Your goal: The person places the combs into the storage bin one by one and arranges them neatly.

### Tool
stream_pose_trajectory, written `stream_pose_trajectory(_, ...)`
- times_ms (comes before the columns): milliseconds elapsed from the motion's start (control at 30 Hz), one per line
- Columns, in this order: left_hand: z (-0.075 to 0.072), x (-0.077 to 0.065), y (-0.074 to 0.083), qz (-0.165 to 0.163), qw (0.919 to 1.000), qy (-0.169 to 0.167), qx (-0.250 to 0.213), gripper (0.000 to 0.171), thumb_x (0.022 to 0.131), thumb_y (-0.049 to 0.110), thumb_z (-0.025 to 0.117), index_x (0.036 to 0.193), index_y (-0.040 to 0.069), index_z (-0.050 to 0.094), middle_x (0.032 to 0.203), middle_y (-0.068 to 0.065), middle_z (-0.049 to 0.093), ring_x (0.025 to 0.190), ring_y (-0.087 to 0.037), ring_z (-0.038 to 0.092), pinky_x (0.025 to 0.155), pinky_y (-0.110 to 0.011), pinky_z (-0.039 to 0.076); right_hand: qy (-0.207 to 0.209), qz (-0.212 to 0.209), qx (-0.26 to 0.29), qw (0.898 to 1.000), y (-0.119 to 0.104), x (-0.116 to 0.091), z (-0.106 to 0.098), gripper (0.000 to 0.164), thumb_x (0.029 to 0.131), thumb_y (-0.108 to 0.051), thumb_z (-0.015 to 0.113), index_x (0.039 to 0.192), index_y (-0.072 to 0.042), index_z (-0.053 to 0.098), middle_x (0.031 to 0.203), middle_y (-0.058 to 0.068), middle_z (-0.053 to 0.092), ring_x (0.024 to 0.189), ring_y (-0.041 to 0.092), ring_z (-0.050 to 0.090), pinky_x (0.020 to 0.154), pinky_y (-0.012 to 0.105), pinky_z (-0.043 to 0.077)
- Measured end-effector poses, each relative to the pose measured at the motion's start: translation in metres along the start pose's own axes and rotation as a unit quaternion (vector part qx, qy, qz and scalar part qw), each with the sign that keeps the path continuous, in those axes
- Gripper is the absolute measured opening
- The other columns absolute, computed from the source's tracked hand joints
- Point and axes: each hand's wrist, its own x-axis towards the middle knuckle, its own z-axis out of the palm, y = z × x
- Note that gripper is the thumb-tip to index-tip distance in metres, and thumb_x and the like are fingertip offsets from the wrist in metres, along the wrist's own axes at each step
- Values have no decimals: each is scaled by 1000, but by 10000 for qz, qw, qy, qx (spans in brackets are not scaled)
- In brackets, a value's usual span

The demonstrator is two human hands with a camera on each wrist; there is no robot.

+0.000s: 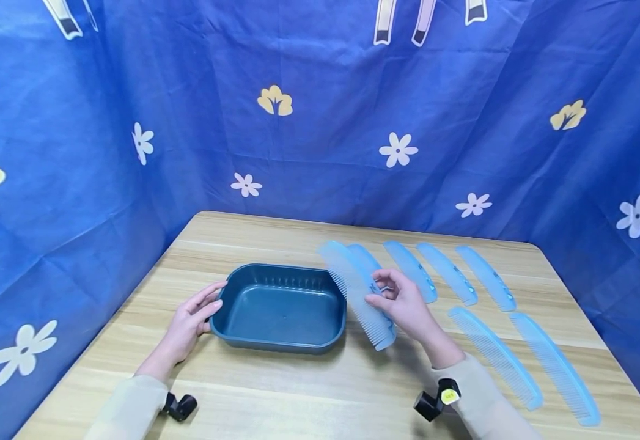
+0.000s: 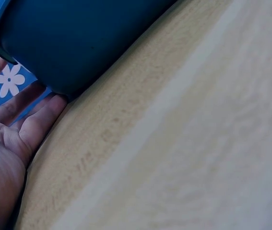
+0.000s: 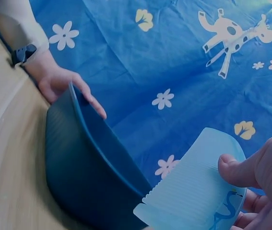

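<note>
My right hand (image 1: 402, 302) pinches a light blue comb (image 1: 355, 287) between thumb and fingers. The comb is tilted in the air by the right end of a dark teal plastic basin (image 1: 278, 346), its teeth toward the basin. A blue printed mark (image 3: 227, 208) shows on the comb in the right wrist view. At the basin's left end, my left hand (image 1: 190, 321) holds the rim, with some fingers against the outer wall (image 2: 88, 48). No comb is visible inside the basin. Behind the held comb lies another blue comb (image 1: 362, 255), partly hidden.
More blue combs lie slanted on the wooden table (image 1: 297, 391): a back row with this comb (image 1: 487, 275) at its right end, and two nearer ones, a comb (image 1: 496, 354) and a comb (image 1: 556, 366). A blue patterned cloth (image 1: 320, 140) surrounds the table's back and sides.
</note>
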Motion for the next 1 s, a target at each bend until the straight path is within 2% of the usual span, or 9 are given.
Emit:
stream_pose_trajectory(367,1,0,2,39,10000,-18,32,46,97,13,50,141,4,38,126,-7,45,100,-15,57,63,-31,55,-225,-165,288,9992,-11,13,17,35,78,0,72,109,3,57,91,13,58,72,17,53,62,21,46)
stream_pose_trajectory(600,-1,-1,2,58,10000,13,21,48,97,12,50,141,1,36,125,-4,47,98,-14,57,62,-32,55,-439,-223,629,9968,-43,14,39,34,78,10,68,108,11,53,90,23,58,69,17,53,61,18,46)
stream_pose_trajectory(833,-1,-1,1,69,10000,-31,1,47,97,12,50,141,1,36,126,-5,47,100,-14,57,64,-33,55,-581,-218,877,9942,-20,32,60,35,79,5,70,110,7,55,92,19,60,70,14,54,63,20,48)
stream_pose_trajectory(1000,0,1,1,45,10000,-39,23,46,97,13,50,141,4,38,126,-4,47,100,-14,57,64,-34,55,-612,-218,824,9945,-12,39,69,34,79,3,70,109,5,55,88,13,60,66,13,53,62,21,48)
